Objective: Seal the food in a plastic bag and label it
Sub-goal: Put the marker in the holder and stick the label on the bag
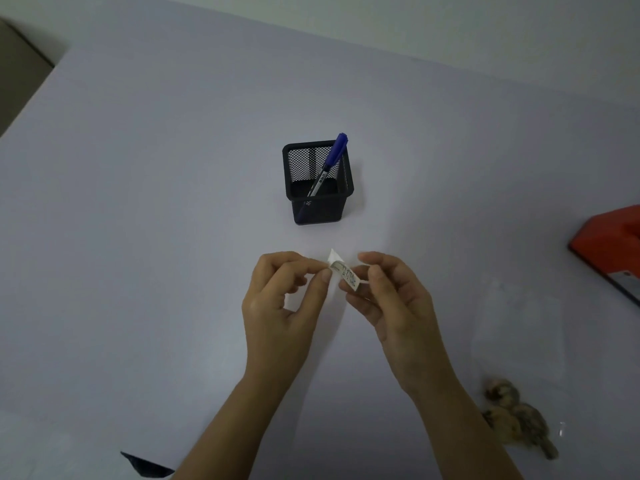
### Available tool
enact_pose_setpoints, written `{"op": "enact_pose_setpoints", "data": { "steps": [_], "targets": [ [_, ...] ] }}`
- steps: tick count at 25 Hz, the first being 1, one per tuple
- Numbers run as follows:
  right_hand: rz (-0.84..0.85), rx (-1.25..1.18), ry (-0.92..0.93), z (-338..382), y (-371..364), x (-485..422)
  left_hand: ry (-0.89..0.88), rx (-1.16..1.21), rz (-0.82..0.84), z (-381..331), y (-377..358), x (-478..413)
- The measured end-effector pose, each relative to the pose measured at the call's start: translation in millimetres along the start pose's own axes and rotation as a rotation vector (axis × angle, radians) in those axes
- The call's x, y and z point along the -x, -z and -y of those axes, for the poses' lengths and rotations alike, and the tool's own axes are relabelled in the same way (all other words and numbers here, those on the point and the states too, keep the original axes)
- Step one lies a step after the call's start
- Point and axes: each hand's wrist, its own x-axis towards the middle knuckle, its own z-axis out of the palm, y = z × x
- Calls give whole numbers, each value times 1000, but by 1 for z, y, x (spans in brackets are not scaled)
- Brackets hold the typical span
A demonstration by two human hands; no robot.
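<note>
Dark handwritten marks on white label [348,276], too small to read. Small print on marker [327,168] barrel, blurred. No legible text anywhere.

pale table [173,202], plain wall [450,15] behind

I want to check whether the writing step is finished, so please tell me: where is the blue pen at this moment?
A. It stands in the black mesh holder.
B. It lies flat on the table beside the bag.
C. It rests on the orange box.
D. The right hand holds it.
A: the blue pen leans inside the black mesh holder, while the left hand and the right hand both pinch the label.
</note>
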Motion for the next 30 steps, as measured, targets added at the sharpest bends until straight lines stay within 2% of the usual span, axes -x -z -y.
{"op": "enact_pose_setpoints", "data": {
  "steps": [2,7,12,21,24,26,30],
  "targets": [
    [45,-59,-65,-1,3,-4,79,35,30,-2,0,-2],
    [192,205,-36,-4,8,-12,143,26,136,-4,2,-3],
    [195,207,-67,-7,12,-16,141,-2,164,1,4,-2],
    [194,159,-65,-15,8,-21,91,-27,116,3,4,-4],
    [106,129,-71,-16,8,-24,105,-60,94,7,13,-9],
    [-27,183,-42,-20,10,-28,214,-66,67,16,25,-12],
    [-260,723,118,-38,8,-37,486,-63,-23,33,45,-19]
  ]
}}
